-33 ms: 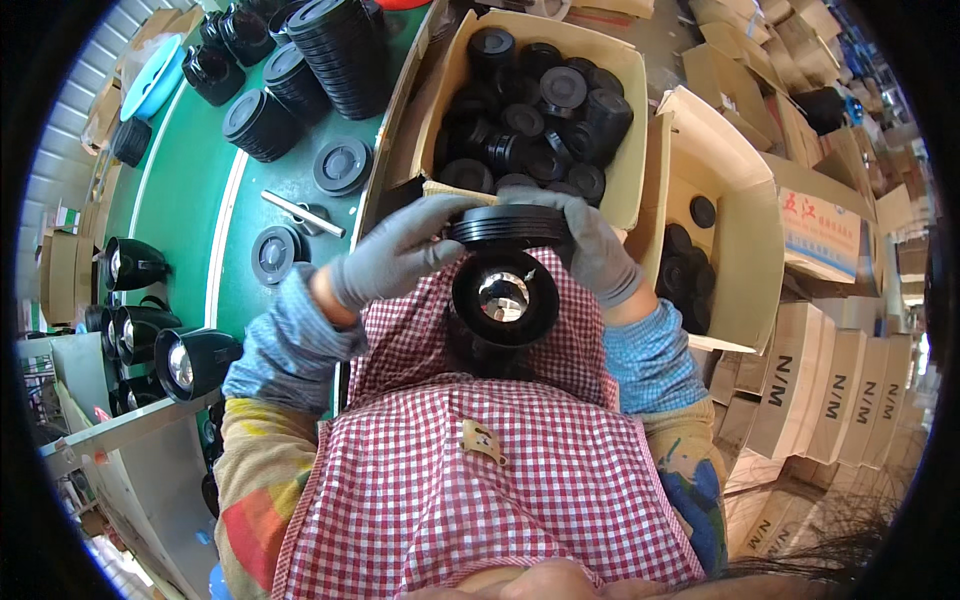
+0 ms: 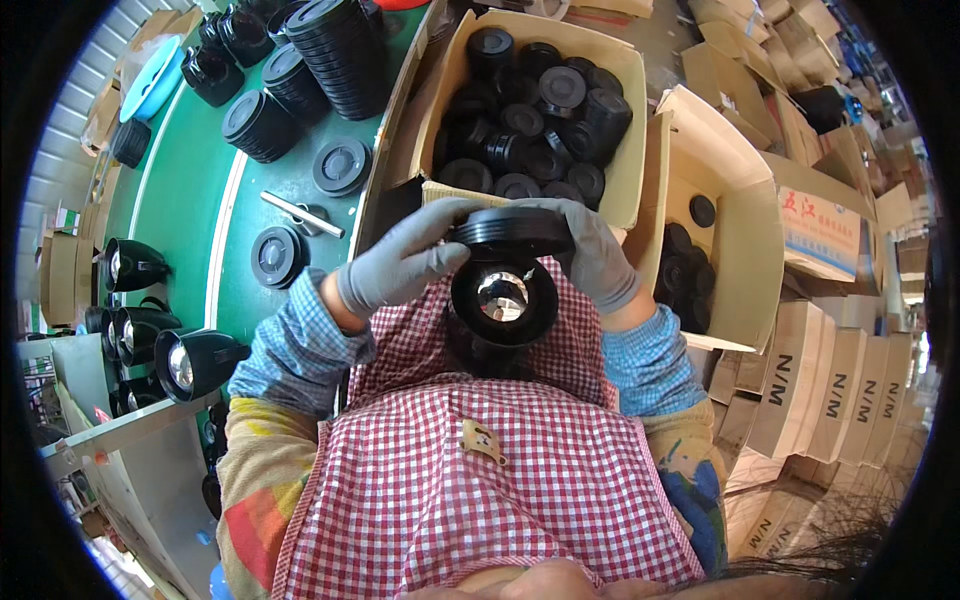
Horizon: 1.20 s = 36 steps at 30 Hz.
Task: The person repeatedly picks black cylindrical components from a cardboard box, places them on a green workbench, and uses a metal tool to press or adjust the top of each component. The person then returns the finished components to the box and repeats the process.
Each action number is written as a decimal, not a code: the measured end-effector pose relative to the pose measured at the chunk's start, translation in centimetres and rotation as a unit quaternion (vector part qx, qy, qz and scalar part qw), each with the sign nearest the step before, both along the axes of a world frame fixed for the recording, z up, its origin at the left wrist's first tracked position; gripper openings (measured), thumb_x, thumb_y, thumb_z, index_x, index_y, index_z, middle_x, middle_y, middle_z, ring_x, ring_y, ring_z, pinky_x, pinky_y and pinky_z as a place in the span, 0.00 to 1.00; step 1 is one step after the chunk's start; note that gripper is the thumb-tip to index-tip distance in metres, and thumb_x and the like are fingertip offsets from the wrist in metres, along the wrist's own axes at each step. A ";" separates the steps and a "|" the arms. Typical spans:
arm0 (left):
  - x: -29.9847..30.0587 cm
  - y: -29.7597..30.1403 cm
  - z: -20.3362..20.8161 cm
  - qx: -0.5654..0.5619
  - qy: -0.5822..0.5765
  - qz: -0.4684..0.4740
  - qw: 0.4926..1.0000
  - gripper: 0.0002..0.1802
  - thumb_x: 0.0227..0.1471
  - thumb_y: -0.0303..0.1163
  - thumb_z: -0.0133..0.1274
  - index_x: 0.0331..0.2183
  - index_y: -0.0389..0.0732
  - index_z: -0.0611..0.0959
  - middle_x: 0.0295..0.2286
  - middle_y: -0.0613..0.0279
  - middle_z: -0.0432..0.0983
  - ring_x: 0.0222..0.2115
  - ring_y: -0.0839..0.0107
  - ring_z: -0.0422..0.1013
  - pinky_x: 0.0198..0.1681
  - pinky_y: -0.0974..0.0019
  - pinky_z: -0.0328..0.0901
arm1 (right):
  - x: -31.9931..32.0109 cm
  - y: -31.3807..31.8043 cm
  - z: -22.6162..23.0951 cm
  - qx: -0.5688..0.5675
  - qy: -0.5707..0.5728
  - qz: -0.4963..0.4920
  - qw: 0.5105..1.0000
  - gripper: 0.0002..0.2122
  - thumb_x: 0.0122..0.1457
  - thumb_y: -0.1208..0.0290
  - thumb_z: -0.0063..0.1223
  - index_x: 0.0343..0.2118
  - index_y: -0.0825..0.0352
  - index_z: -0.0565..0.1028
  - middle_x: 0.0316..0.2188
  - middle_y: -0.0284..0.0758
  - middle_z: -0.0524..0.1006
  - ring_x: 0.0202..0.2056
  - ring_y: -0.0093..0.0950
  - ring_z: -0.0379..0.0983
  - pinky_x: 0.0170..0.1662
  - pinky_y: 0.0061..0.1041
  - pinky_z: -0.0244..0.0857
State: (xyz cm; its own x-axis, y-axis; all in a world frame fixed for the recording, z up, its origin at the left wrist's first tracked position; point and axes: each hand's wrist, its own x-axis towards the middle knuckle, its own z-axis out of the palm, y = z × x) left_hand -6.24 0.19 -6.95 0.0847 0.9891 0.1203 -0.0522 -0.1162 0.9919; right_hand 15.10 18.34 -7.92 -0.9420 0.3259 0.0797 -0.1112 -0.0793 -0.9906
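Both gloved hands grip a black round lid-like piece [image 2: 515, 236] with ridged sides. My left hand [image 2: 408, 256] is closed on its left edge, thumb at the near side. My right hand [image 2: 600, 256] is closed on the right edge, its fingers partly hidden behind the piece. Just below it, close to my apron, stands a black round vessel [image 2: 460, 315] with a mirror-like inside [image 2: 503, 297]. The mouth of this vessel faces up. Whether the piece touches the vessel's rim I cannot tell.
A carton [image 2: 630, 185] of black round parts stands ahead, with another carton [image 2: 750, 250] to its right. The green table [image 2: 190, 215] at left bears stacked black discs [image 2: 262, 125], loose discs [image 2: 342, 165] and a metal rod [image 2: 300, 213]. Black jugs [image 2: 195, 362] lie at lower left.
The ridged piece has shifted slightly down and right and turned a little in my hands. My left hand has moved slightly right with it. The vessel stays in place.
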 end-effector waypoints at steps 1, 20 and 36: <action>1.0 0.3 -0.1 0.034 0.013 0.003 0.999 0.30 0.68 0.45 0.44 0.62 0.34 0.65 0.54 0.52 0.69 0.59 0.63 0.63 0.62 0.60 0.57 | 0.5 -0.7 -1.0 -0.052 0.032 -0.033 0.998 0.28 0.68 0.47 0.46 0.52 0.72 0.77 0.52 0.44 0.77 0.55 0.33 0.72 0.61 0.30 0.62; 3.5 1.7 -7.4 0.266 0.154 0.085 0.948 0.17 0.64 0.33 0.44 0.39 0.32 0.84 0.43 0.46 0.79 0.48 0.51 0.75 0.55 0.54 0.68 | 3.4 -3.7 -4.8 0.223 0.093 -0.047 0.969 0.06 0.54 0.71 0.59 0.29 0.66 0.83 0.42 0.39 0.82 0.53 0.38 0.74 0.67 0.45 0.52; 3.4 1.8 -8.1 0.290 0.181 0.097 0.935 0.15 0.63 0.33 0.48 0.38 0.32 0.84 0.43 0.47 0.79 0.48 0.50 0.74 0.55 0.52 0.69 | 2.2 -3.1 -5.0 0.247 0.090 -0.057 0.963 0.05 0.48 0.82 0.57 0.24 0.64 0.81 0.37 0.35 0.82 0.50 0.34 0.76 0.67 0.44 0.56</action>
State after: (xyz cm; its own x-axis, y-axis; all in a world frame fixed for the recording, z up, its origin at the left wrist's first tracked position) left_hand -2.85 2.03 -15.10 0.0492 0.7675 0.6391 0.3527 -0.6120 0.7078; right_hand 17.35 15.24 -12.92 -0.8588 0.3074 0.4099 -0.2646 0.4191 -0.8685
